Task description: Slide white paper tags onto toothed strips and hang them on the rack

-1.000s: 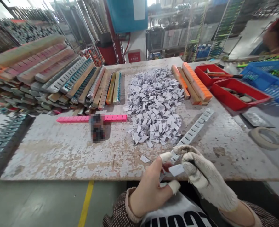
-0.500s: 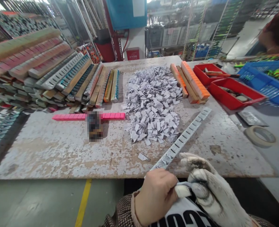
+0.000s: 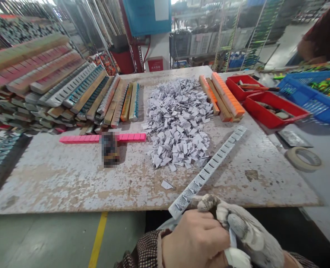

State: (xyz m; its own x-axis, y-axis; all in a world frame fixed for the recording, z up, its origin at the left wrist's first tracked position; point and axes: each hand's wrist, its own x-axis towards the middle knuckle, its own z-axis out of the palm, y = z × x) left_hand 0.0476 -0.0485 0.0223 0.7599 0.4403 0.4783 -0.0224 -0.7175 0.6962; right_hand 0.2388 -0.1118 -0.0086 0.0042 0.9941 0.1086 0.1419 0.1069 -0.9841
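My left hand [image 3: 195, 238] is bare, its fingers curled closed, with a white covering at the thumb. My right hand [image 3: 246, 227], in a soiled white work glove, is closed up against it. Between the two hands shows a small pale flat piece [image 3: 232, 237]; my fingers hide most of it. Just beyond them a silver speckled bar [image 3: 209, 169] with a row of slots lies slanting across the table's front edge. Small dark tips stick out of several slots at its near end. A large pile of small white slips [image 3: 178, 123] lies behind the bar, one loose slip [image 3: 166, 184] in front of it.
A pink bar [image 3: 131, 137] lies left, a blurred-out object across it. Slotted bars [image 3: 56, 85] are stacked at the far left. Orange bars [image 3: 228, 95], red trays [image 3: 276, 109], a blue crate [image 3: 299, 96] and a tape roll [image 3: 303, 159] are on the right.
Both hands have shifted slightly; the left moved right and down, uncovering the near end of the silver bar. My gloved fingers have curled in, and the pale piece has turned more upright.
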